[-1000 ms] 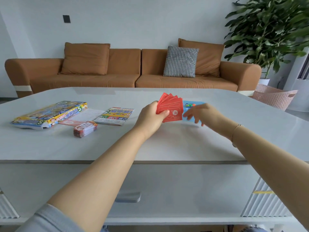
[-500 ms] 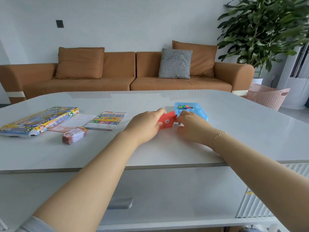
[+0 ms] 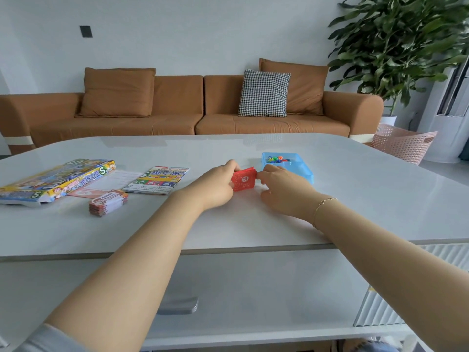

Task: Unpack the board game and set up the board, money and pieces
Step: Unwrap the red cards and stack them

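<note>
A squared-up stack of red cards [image 3: 243, 180] stands on edge on the white table [image 3: 253, 219]. My left hand [image 3: 215, 185] grips its left end and my right hand [image 3: 281, 189] pinches its right end. Just behind my right hand sits a blue plastic tray [image 3: 302, 168] with small coloured pieces in its far compartment. The folded game board [image 3: 158, 180] lies left of my hands. Further left are the colourful game box [image 3: 55, 180], a pale sheet and a pink slip beside it, and a stack of red-and-white cards [image 3: 107, 202].
A brown sofa [image 3: 177, 110] with a checked cushion stands behind the table. A pink laundry basket [image 3: 403, 143] and a large potted plant [image 3: 406, 47] are at the far right. A drawer front with a grey handle [image 3: 177, 304] is below the table's near edge.
The fanned red cards have been lowered from mid-air to the table and gathered into one stack between both hands. The view has tilted slightly downward.
</note>
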The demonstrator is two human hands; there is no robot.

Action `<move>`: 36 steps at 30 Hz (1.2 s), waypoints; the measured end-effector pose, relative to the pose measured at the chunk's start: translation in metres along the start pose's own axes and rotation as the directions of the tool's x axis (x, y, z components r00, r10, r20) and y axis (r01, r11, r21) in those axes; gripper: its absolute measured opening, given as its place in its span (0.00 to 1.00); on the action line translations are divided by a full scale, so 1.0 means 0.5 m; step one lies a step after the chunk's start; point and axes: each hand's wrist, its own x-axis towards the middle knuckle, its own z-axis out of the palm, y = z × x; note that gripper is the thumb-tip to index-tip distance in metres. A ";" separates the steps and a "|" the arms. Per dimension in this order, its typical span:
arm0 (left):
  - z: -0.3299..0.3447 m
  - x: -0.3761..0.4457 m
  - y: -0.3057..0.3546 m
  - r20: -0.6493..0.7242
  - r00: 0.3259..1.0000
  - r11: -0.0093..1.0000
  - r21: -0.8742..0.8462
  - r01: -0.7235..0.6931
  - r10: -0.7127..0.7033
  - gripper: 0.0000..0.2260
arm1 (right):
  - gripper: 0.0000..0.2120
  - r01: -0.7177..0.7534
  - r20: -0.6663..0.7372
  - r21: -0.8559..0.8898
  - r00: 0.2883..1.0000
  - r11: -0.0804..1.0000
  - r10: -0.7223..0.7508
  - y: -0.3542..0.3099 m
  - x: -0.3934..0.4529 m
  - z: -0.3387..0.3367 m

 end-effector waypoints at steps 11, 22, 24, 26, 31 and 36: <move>0.022 0.000 -0.007 -0.078 0.990 0.980 0.168 -0.104 0.118 0.06 | 0.16 -0.010 -0.043 0.005 0.999 1.000 0.010 0.002 0.013 0.019; -0.022 -0.034 -0.008 -0.052 0.996 0.975 -0.217 0.055 -0.067 0.08 | 0.04 -0.050 -0.130 0.723 0.970 0.689 0.206 -0.036 0.039 0.004; -0.041 -0.051 -0.030 -0.067 0.995 0.972 -0.230 0.057 -0.074 0.08 | 0.04 -0.104 -0.036 0.795 0.975 0.598 0.218 -0.055 0.044 0.004; -0.065 -0.078 -0.061 -0.091 0.993 0.985 -0.158 0.062 -0.077 0.10 | 0.04 -0.153 0.029 0.799 0.976 0.582 0.217 -0.075 0.053 0.007; -0.125 -0.154 -0.147 -0.280 0.948 0.988 -0.006 0.156 -0.151 0.09 | 0.04 -0.189 0.049 0.648 0.977 0.738 0.207 -0.140 0.069 0.025; -0.149 -0.199 -0.195 -0.338 0.909 0.968 -0.037 0.248 -0.245 0.11 | 0.02 -0.148 0.040 0.484 0.988 0.862 0.147 -0.241 0.066 0.034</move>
